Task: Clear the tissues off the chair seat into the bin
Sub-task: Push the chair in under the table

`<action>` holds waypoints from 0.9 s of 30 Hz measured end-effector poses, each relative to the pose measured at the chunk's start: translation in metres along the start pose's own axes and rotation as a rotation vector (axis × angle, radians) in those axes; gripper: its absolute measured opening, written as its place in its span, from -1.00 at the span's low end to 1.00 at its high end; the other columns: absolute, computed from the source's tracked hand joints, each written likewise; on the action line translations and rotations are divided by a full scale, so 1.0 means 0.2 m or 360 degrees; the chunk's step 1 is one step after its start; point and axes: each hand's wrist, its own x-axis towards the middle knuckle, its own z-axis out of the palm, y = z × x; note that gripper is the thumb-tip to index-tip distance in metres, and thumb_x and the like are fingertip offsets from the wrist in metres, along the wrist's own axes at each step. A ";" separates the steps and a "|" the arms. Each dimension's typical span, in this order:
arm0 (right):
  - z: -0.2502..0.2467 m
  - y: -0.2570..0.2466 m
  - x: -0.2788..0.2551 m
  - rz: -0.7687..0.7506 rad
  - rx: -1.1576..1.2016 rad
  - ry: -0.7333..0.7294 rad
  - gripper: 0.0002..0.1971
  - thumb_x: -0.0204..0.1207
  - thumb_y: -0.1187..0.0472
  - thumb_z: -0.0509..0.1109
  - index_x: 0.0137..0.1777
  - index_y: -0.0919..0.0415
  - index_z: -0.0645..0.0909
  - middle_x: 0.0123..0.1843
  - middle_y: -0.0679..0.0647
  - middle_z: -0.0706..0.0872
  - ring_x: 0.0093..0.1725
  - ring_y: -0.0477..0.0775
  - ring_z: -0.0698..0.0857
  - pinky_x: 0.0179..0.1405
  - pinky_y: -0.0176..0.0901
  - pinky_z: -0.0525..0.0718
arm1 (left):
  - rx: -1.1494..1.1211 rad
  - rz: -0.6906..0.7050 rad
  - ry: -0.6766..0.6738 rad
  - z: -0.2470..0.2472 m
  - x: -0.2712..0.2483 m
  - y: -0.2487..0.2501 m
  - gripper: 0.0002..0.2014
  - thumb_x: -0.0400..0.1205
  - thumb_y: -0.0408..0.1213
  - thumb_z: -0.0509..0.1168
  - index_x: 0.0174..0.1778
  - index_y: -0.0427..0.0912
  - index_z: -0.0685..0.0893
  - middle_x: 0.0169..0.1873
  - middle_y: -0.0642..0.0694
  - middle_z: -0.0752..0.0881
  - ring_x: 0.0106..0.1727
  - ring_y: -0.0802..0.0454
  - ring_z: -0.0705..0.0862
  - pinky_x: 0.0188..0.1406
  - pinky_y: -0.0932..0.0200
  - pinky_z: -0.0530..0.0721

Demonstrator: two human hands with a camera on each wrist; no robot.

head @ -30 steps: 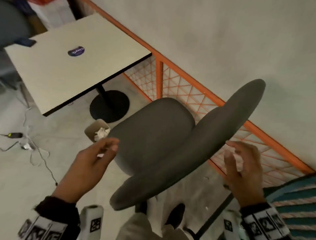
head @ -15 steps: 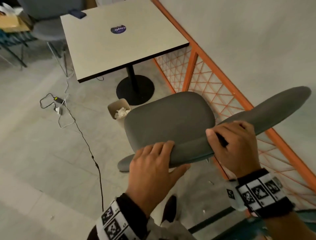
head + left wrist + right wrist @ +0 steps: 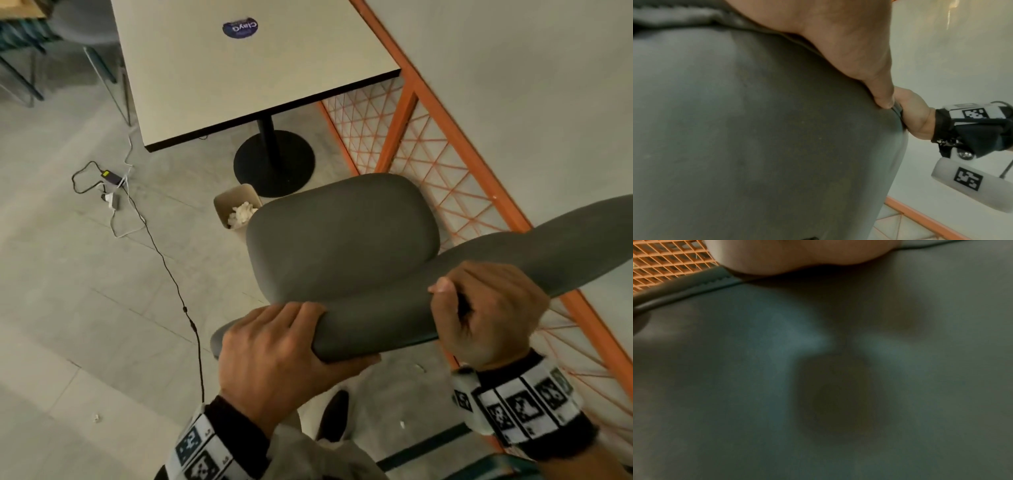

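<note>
While both hands, left hand and right hand, clench the chair backrest, bin holds crumpled tissues.

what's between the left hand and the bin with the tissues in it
In the head view, the grey chair seat lies between them: the left hand grips the backrest at the near side, and the bin stands on the floor past the seat's far left corner.
</note>
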 end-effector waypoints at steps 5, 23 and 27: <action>0.12 -0.01 0.18 -0.0010 -0.0068 0.0066 -0.62 0.54 0.16 0.22 -0.54 0.13 0.51 -0.58 -0.01 0.53 -0.58 0.07 0.43 -0.50 -0.11 0.33 | 0.0062 -0.0025 0.0102 0.01 0.19 -0.13 -0.34 0.29 0.59 0.28 -0.28 0.00 0.77 -0.41 0.09 0.77 -0.40 0.04 0.75 -0.42 0.17 0.65; 0.51 0.04 0.70 -0.0057 -0.0083 0.0067 -0.75 0.34 0.20 0.25 -0.55 0.07 0.40 -0.57 -0.08 0.33 -0.55 -0.02 0.25 -0.40 -0.18 0.11 | 0.0245 -0.0031 0.0264 0.02 0.71 -0.48 -0.31 0.30 0.58 0.29 -0.34 -0.09 0.73 -0.52 0.04 0.67 -0.48 0.01 0.68 -0.48 0.17 0.59; 0.52 0.03 0.70 -0.0035 -0.0086 0.0091 -0.76 0.31 0.21 0.26 -0.57 0.07 0.41 -0.60 -0.05 0.39 -0.55 -0.03 0.24 -0.38 -0.18 0.08 | 0.0268 0.0009 0.0273 0.04 0.72 -0.51 -0.30 0.29 0.59 0.30 -0.34 -0.09 0.74 -0.52 0.03 0.68 -0.48 0.00 0.68 -0.47 0.15 0.61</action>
